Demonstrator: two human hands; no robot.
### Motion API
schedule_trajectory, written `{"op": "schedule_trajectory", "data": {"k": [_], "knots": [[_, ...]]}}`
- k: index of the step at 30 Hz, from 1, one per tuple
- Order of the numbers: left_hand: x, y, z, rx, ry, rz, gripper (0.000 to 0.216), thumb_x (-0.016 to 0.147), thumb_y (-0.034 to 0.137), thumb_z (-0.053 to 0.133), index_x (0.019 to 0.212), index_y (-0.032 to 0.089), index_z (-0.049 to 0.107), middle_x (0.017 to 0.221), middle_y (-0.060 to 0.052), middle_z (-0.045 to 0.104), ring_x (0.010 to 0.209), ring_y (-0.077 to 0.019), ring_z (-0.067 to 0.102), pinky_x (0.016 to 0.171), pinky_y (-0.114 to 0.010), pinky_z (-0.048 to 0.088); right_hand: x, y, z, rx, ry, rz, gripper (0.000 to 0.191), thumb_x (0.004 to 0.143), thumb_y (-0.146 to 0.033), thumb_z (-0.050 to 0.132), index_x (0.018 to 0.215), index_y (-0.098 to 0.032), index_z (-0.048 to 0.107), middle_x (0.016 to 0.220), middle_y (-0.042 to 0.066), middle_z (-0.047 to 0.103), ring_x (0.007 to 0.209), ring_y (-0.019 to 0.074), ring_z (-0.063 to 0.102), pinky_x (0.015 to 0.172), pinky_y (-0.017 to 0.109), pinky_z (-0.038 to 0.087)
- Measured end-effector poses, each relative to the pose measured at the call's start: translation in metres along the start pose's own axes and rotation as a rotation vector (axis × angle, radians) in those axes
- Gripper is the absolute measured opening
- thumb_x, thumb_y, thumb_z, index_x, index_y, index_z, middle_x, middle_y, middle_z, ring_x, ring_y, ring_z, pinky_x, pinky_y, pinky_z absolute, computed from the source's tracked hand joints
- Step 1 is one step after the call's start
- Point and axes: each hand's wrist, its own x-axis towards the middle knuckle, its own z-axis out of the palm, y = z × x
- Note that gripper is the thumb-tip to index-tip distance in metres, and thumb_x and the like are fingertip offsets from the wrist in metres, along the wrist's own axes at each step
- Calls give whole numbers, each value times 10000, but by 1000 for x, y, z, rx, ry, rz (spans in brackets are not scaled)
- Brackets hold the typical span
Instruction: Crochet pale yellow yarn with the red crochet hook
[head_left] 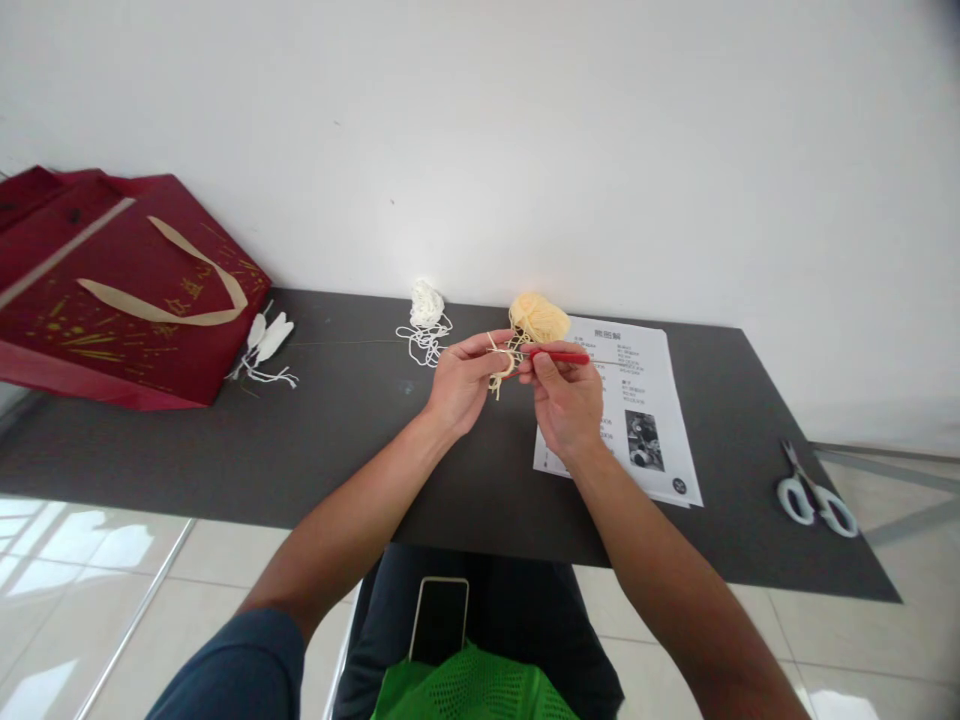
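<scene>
My left hand (466,385) pinches a small piece of pale yellow crochet work (501,372), with loose yarn strands hanging below the fingers. In my right hand (568,398) is a crochet hook (561,357) with a red handle, its thin tip pointing left into the yarn piece. Both hands meet above the dark table, close together. Just behind them sits a ball of yellow yarn (541,317), strands running from it down to the hands. The exact stitch at the hook's tip is too small to make out.
Printed pattern sheets (652,365) lie under and right of my right hand. White yarn (427,305) stands by the wall. A red gift bag (127,290) and small white crocheted pieces (268,338) are at the left, scissors (814,497) at the right edge. A phone (439,618) rests on my lap.
</scene>
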Motion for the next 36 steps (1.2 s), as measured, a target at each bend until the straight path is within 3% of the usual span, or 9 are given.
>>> {"op": "schedule_trajectory", "data": {"k": [4, 13, 19, 30, 36], "knots": [[-1, -1, 0, 66, 9, 21, 346, 625, 171, 849, 968, 162, 803, 780, -34, 768, 669, -141, 681, 762, -329, 541, 3, -4, -2, -32, 6, -23, 107, 850, -296, 792, 900, -240, 716, 880, -3, 780, 684, 119, 683, 695, 299, 625], [1, -2, -3, 201, 37, 124, 335, 624, 170, 831, 958, 193, 816, 732, 4, 731, 640, -104, 622, 684, -264, 509, 9, -7, -7, -7, 18, -107, 205, 818, -278, 814, 900, -254, 628, 856, -34, 745, 687, 116, 681, 664, 291, 592], [1, -2, -6, 253, 21, 139, 252, 673, 177, 775, 923, 181, 811, 691, -5, 708, 594, -117, 603, 584, -260, 502, 7, -8, -12, -146, 1, -159, 206, 839, -306, 795, 919, -264, 610, 880, -28, 744, 696, 122, 684, 678, 302, 594], [0, 4, -6, 238, -60, 120, 156, 655, 111, 670, 766, 147, 773, 522, 18, 571, 431, -69, 431, 413, -222, 307, 8, -13, -9, -47, -36, -72, 261, 799, -328, 833, 885, -255, 598, 818, -39, 730, 638, 119, 650, 620, 298, 566], [-1, 12, -3, 158, -75, 13, 125, 604, 120, 652, 686, 127, 746, 462, 16, 497, 422, -63, 378, 401, -210, 236, 7, -17, -6, -5, -42, -39, 253, 779, -288, 840, 860, -244, 604, 792, -32, 742, 612, 118, 640, 547, 269, 526]]}}
